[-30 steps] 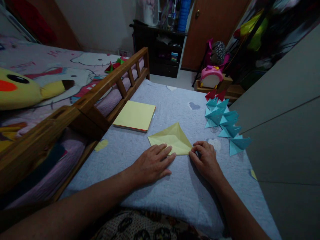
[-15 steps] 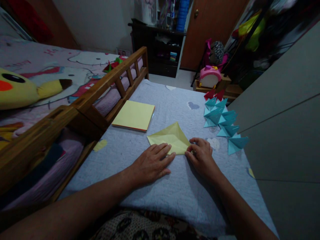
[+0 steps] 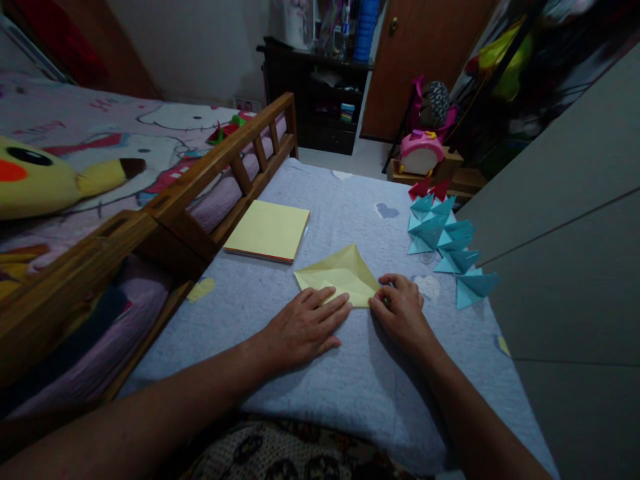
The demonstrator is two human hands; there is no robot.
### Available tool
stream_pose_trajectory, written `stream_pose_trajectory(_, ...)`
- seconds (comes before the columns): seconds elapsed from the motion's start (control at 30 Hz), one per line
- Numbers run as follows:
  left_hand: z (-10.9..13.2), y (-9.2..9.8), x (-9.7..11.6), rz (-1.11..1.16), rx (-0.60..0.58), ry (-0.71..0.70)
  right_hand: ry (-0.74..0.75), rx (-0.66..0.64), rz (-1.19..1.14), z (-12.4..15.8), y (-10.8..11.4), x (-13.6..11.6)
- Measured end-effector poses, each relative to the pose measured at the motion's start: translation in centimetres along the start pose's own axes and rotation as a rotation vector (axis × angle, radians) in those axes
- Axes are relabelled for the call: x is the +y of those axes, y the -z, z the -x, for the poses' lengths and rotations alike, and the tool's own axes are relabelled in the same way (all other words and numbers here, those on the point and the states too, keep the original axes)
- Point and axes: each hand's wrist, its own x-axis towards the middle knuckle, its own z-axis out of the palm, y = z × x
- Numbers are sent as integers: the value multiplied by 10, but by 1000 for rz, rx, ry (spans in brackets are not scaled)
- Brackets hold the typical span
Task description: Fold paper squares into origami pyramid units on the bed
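A yellow sheet of origami paper [image 3: 345,270], partly folded, lies on the light blue bedspread in front of me. My left hand [image 3: 307,323] rests flat on its lower left part, fingers stretched out over the near edge. At the right corner, the thumb and fingertips of my right hand [image 3: 400,303] pinch the paper. Beyond my left hand is a square stack of yellow paper [image 3: 270,230], with other colours showing at its edge. Folded blue paper pieces [image 3: 440,233] stand in a cluster to the right, with red folded pieces [image 3: 429,189] behind them.
A wooden bed rail [image 3: 220,173] runs along the left. Past it lies a yellow plush toy [image 3: 45,177] on a pink bed. A pale cabinet panel [image 3: 575,267] borders the right side. Beyond the bedspread [image 3: 300,413] are a pink toy case [image 3: 421,153] and a dark shelf [image 3: 310,100].
The fingers of my left hand have slid slightly along the near edge. My right hand has shifted a little at the paper's right corner. The paper has hardly moved.
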Motion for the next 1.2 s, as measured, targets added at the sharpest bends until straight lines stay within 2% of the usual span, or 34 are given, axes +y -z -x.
stream_pose_trajectory(1.2,-3,1,0,-29,-41,49,-48,42,-65,2,-3,-1)
